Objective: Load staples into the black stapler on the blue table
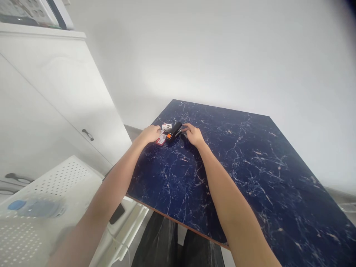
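At the far left stands a white cabinet [55, 107] with a dark handle, and below it a white perforated surface [41, 193] with a blurred plastic bottle [36, 207] lying on it. The left hand [150, 133] reaches out over the far left corner of the dark blue marbled counter [250, 178], its grip closed on a small red and white box [161, 139]. Just beyond lies a second small box [167, 126]. Between the hands a black stapler [173, 131] with an orange mark rests on the counter, tilted away to the right. The right hand [194, 135] touches the stapler's far end; whether its grip is closed there I cannot tell
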The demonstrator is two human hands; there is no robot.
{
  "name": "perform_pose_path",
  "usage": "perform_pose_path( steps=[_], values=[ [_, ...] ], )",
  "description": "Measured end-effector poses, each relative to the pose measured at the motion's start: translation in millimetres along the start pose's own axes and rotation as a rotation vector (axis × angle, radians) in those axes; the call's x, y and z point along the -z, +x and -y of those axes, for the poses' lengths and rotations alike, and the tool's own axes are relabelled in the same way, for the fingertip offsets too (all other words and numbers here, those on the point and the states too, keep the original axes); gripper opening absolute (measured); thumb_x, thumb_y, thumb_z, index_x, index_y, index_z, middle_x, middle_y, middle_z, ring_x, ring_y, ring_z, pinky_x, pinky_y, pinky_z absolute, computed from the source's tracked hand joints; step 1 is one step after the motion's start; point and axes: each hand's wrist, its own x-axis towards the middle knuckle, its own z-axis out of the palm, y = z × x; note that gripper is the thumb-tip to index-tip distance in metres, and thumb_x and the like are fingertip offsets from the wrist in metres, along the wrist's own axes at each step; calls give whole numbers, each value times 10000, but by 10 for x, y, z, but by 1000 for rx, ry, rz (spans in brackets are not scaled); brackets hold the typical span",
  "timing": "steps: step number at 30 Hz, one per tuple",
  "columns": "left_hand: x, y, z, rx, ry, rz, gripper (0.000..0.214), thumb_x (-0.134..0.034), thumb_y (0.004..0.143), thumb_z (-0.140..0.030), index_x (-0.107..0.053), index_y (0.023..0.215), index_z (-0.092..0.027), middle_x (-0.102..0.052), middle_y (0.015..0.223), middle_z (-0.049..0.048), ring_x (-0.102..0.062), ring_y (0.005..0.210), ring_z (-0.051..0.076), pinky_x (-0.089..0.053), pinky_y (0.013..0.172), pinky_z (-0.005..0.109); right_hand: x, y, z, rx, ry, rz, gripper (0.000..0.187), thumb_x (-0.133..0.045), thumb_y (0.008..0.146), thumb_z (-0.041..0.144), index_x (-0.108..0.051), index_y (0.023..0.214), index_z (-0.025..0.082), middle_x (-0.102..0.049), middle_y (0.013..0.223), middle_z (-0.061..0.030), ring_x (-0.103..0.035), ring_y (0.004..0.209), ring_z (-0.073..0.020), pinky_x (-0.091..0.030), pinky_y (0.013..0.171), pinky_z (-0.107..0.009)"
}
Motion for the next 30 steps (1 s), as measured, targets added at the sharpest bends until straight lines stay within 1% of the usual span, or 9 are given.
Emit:
perform_pose_path(
  steps=[5,10,15,18,20,22,25,28,30],
  values=[
    [-47,46,25,-59,-21,-27,365,-433,943,-294,-693,1188,-217,-708,1139,143,-677,968,271,-497,780,341,12,-55,43,31,9,-59,529,-422,835,97,-606,1316,217,-733,1181,-23,-670,1090,-213,-488,1006,-344],
    [-42,101,195,-75,-150,0,334,-589,879,-400,-718,1131,-221,-737,1094,97,-684,961,255,-499,781,306,17,-94,34,-117,-3,-248,382,-467,845,130,-654,1175,182,-742,1047,-92,-683,1005,-264,-507,975,-421],
    [-73,150,254,-30,-205,-38,411,-690,833,-455,-720,1156,-203,-726,1192,106,-677,1072,278,-503,853,300,68,-73,-32,-270,598,-107,292,-508,815,168,-622,1082,207,-736,916,-47,-709,713,-185,-598,758,-349],
    [-108,179,277,46,-300,-59,400,-667,870,-409,-706,1211,-205,-713,1250,92,-670,1115,261,-499,916,303,114,-33,-105,-396,925,-273,261,-498,812,215,-590,1056,209,-718,914,-37,-703,683,-150,-605,723,-307],
    [-140,194,299,52,-331,-65,375,-649,890,-402,-716,1202,-204,-724,1227,91,-679,1094,260,-501,925,317,127,-45,-140,-430,968,-393,247,-490,807,236,-578,1037,213,-704,890,-25,-693,669,-136,-599,715,-287],
    [-180,201,316,-8,-323,-94,361,-633,903,-396,-723,1201,-213,-730,1209,89,-677,1083,263,-500,928,327,140,-115,-155,-429,855,-420,223,-480,812,259,-592,999,209,-698,858,-26,-678,638,-140,-588,670,-284],
    [-229,197,325,-140,-279,-136,373,-557,943,-363,-704,1266,-247,-708,1221,80,-667,1059,250,-496,923,324,227,-338,-181,-271,416,-333,224,-471,828,262,-659,938,208,-723,850,-40,-680,668,-171,-567,684,-302],
    [-209,174,325,-222,-215,-73,421,-469,962,-327,-681,1322,-279,-680,1199,86,-662,999,229,-497,879,311,449,-636,-282,-30,-86,-228,235,-493,825,220,-720,887,223,-757,910,-50,-703,857,-223,-528,853,-336],
    [-150,149,328,-215,-168,-18,444,-472,943,-341,-676,1335,-290,-672,1191,93,-655,1007,237,-492,865,314,648,-839,-402,-42,-243,-223,278,-476,845,215,-745,914,232,-767,936,-46,-706,885,-235,-514,868,-339]
  ],
)
